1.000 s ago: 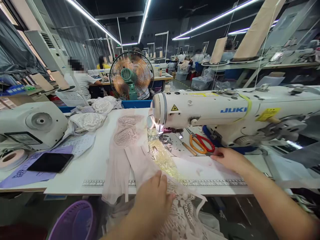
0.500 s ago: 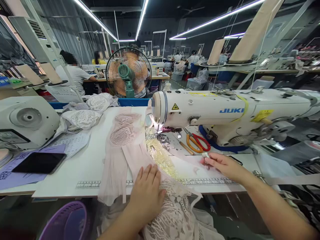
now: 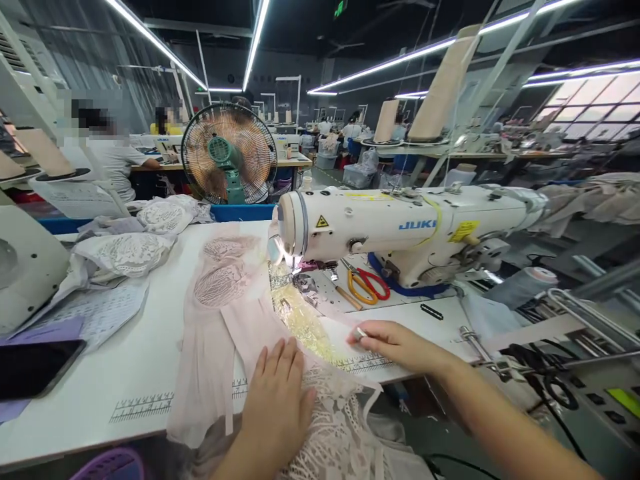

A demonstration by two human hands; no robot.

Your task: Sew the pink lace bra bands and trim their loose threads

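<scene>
Toward the bench's (image 3: 145,363) front edge the right hand (image 3: 403,343) has drifted, away from the scissors (image 3: 364,272), so I judge it closer to the work. The left hand (image 3: 280,387) lies flat, fingers barely parted, on the lace garment (image 3: 340,413) draping over that edge; the right pinches a small shiny piece (image 3: 359,335), short of the sewing machine (image 3: 370,217).

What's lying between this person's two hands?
In the head view, the lower end of a shiny yellow strip lies between the left hand and the right hand, with ruler markings nearby.

Fabric (image 3: 249,325) right of phone (image 3: 37,370), fan (image 3: 223,152) behind table (image 3: 143,360).
</scene>
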